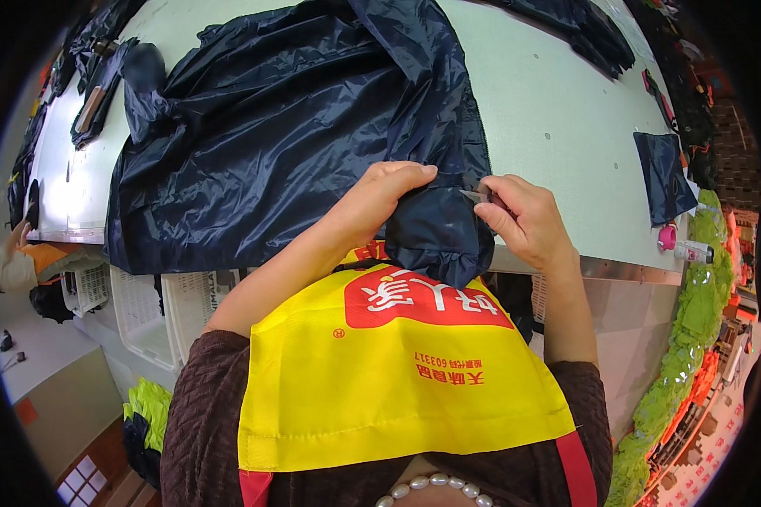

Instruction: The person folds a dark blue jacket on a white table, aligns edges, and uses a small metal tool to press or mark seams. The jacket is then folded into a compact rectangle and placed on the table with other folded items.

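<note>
A shiny navy blue jacket [287,127] lies spread over a pale green worktable [558,101], one end bunched at the table's near edge. My left hand [380,196] grips that bunched fold from the left, fingers curled over the fabric. My right hand [520,218] pinches a small silvery metal tool [475,196], its tip at the jacket's edge beside the zipper seam. Both hands work close together just above my yellow and red apron [397,372].
A small navy fabric piece [664,173] lies at the table's right, with a pink object and a small bottle [689,249] near it. More dark garments [583,29] sit at the far edge. White plastic baskets [144,304] stand under the table at left, green fabric [693,338] piled at right.
</note>
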Demonstrator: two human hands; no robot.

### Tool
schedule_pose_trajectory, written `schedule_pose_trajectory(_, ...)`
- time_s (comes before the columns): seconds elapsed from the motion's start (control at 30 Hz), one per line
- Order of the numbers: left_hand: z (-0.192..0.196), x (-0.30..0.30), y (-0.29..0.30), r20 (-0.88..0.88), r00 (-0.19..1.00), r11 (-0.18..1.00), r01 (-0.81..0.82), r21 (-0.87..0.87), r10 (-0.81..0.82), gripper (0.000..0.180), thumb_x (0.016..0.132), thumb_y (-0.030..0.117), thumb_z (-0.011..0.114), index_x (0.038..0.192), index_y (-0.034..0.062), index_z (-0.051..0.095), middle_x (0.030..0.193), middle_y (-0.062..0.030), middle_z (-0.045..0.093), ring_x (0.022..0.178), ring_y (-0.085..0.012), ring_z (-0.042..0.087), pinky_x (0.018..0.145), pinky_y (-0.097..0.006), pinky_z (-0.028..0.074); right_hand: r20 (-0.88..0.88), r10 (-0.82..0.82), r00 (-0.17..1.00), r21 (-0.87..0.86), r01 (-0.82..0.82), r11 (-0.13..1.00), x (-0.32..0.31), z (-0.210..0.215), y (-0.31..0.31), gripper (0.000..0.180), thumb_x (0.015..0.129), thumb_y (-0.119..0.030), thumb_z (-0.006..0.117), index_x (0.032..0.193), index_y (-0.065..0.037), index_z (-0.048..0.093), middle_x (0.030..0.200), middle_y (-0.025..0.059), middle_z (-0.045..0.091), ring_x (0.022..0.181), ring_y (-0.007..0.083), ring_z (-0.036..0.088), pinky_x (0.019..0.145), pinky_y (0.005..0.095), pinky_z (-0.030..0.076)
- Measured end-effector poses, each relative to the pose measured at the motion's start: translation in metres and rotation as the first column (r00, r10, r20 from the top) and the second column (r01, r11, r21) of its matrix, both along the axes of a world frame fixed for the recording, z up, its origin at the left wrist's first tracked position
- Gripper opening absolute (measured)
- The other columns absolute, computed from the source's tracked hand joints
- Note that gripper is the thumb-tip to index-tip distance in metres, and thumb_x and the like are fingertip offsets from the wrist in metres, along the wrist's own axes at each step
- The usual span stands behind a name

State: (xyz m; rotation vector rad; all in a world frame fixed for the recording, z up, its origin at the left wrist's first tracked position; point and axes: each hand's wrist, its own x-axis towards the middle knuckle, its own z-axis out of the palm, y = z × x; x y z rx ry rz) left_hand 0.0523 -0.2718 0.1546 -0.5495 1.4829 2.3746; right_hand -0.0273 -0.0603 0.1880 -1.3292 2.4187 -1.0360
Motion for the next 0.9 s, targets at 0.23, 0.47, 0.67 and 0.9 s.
schedule_pose_trajectory(0.23, -0.003, 0.000, -0.001, -0.038, 0.999, 0.999, 0.027, 0.024, -0.026, 0.023, 0.088, 0.024, 0.058, 0.090, 0.0030, 0.066, 0.086, -0.0054, 0.067, 0.077, -0.0108, 0.061, 0.072, -0.022, 0.047, -0.046, 0.067, 0.997, 0.093, -0.062, 0.994, -0.007, 0.004, -0.005, 0.027, 0.085, -0.028, 0.061, 0.090, -0.001, 0.062, 0.079, 0.0146, 0.063, 0.067, 0.0294, 0.060, 0.058, 0.0333, 0.046)
schedule_pose_trajectory(0.47, -0.005, -0.002, 0.001, -0.020, 0.999, 0.999, 0.029, 0.037, -0.028, 0.022, 0.087, 0.024, 0.059, 0.089, 0.0027, 0.066, 0.086, -0.0063, 0.067, 0.076, -0.0111, 0.062, 0.072, -0.022, 0.049, -0.033, 0.109, 0.993, 0.058, -0.107, 0.993, -0.011, 0.000, -0.009, 0.029, 0.085, -0.029, 0.061, 0.089, -0.001, 0.062, 0.080, 0.0147, 0.063, 0.068, 0.0297, 0.059, 0.059, 0.0342, 0.047)
schedule_pose_trajectory(0.67, -0.003, -0.002, 0.002, 0.039, 0.999, 0.998, -0.011, 0.056, 0.009, 0.020, 0.086, 0.022, 0.060, 0.088, 0.0026, 0.066, 0.086, -0.0072, 0.067, 0.076, -0.0128, 0.063, 0.071, -0.023, 0.050, 0.017, 0.135, 0.991, 0.050, -0.136, 0.989, -0.014, -0.007, -0.010, 0.029, 0.086, -0.030, 0.059, 0.086, -0.001, 0.063, 0.080, 0.0144, 0.063, 0.067, 0.0280, 0.059, 0.058, 0.0328, 0.046)
schedule_pose_trajectory(0.9, -0.003, -0.008, 0.002, 0.093, 0.996, 0.984, -0.008, 0.179, -0.009, 0.020, 0.087, 0.022, 0.060, 0.087, 0.0023, 0.065, 0.083, -0.0067, 0.068, 0.073, -0.0124, 0.064, 0.069, -0.023, 0.051, 0.680, 0.121, 0.723, -0.443, 0.274, 0.853, -0.011, -0.010, -0.001, 0.020, 0.086, -0.022, 0.063, 0.087, -0.003, 0.059, 0.074, 0.0004, 0.051, 0.061, 0.0044, 0.043, 0.055, 0.0176, 0.036)
